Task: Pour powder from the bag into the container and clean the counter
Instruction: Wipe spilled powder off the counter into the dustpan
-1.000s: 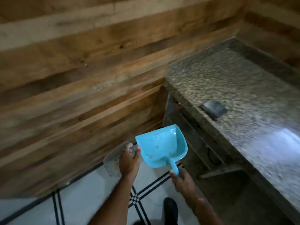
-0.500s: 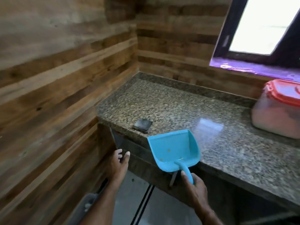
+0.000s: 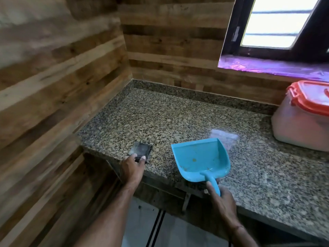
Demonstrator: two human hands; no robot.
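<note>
A light blue plastic dustpan [image 3: 201,158] hovers over the front edge of the speckled granite counter [image 3: 178,118], with a few small specks in its tray. My right hand [image 3: 220,202] is shut on its handle. A small dark folded cloth [image 3: 141,150] lies near the counter's front left corner. My left hand [image 3: 132,168] reaches onto it, thumb and fingertips touching its near edge. A translucent container with a red-orange lid [image 3: 302,120], holding pale powder, stands at the right against the wall. No bag is in view.
Wooden plank walls [image 3: 62,86] close the counter on the left and behind. A window [image 3: 274,24] with a purple-lit sill sits above the container. White tiled floor with black lines [image 3: 156,227] shows below the counter edge.
The view has swung up from the floor and a clear bin to the counter. The dustpan has come over the counter edge. My left hand has reached up to the dark cloth.
</note>
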